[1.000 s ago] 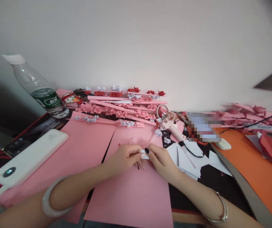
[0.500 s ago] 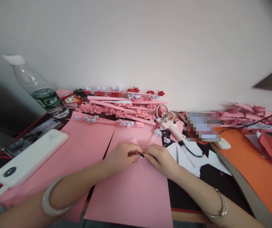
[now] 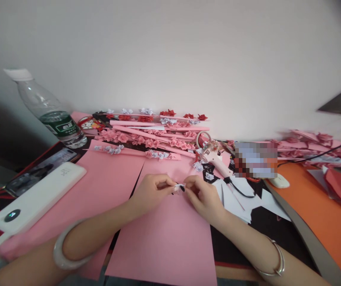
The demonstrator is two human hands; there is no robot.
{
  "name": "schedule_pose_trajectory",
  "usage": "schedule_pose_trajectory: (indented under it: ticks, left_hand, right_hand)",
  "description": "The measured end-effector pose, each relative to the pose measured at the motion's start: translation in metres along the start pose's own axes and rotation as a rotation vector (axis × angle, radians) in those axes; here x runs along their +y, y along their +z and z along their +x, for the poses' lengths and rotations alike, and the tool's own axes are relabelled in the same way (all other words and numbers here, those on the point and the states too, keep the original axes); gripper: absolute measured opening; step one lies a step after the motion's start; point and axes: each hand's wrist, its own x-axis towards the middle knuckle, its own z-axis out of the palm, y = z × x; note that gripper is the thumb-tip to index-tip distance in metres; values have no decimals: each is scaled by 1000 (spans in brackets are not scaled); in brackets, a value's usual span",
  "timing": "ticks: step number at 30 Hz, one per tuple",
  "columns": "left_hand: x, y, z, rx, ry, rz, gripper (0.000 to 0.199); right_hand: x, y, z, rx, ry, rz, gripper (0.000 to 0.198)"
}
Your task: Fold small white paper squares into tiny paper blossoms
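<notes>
Between my fingertips is a small piece of folded white paper point(image 3: 178, 188), partly covered by the fingers. My left hand point(image 3: 152, 192) pinches it from the left, thumb and forefinger closed. My right hand point(image 3: 204, 196) grips its other side, with a dark thumbnail showing against the paper. Both hands are just above a large pink paper sheet point(image 3: 164, 246). Another pink sheet point(image 3: 107, 171) lies to the left, under my left forearm.
Paper flowers on pink stems point(image 3: 149, 139) lie along the wall. A pink glue gun point(image 3: 218, 163) with a black cable and white paper pieces point(image 3: 236, 198) lie to the right. A bottle point(image 3: 60, 123), a phone point(image 3: 42, 169) and a white power bank point(image 3: 39, 196) stand or lie left.
My fingertips have moved slightly apart and up, so more of the white paper shows between them. The power bank's display has lit up. The surrounding things stay where they were.
</notes>
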Motion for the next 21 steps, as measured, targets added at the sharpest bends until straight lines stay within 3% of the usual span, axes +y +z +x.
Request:
schedule_pose_trajectory:
  ticks: [3,21]
  left_hand:
    - [2,0,0,17,-2,-1,12]
    - [6,1,-1,-60,-21,-5,20]
  right_hand:
    - [-1,0,-1,53,26,3,6]
    - [3,3,0,4,68,100,12]
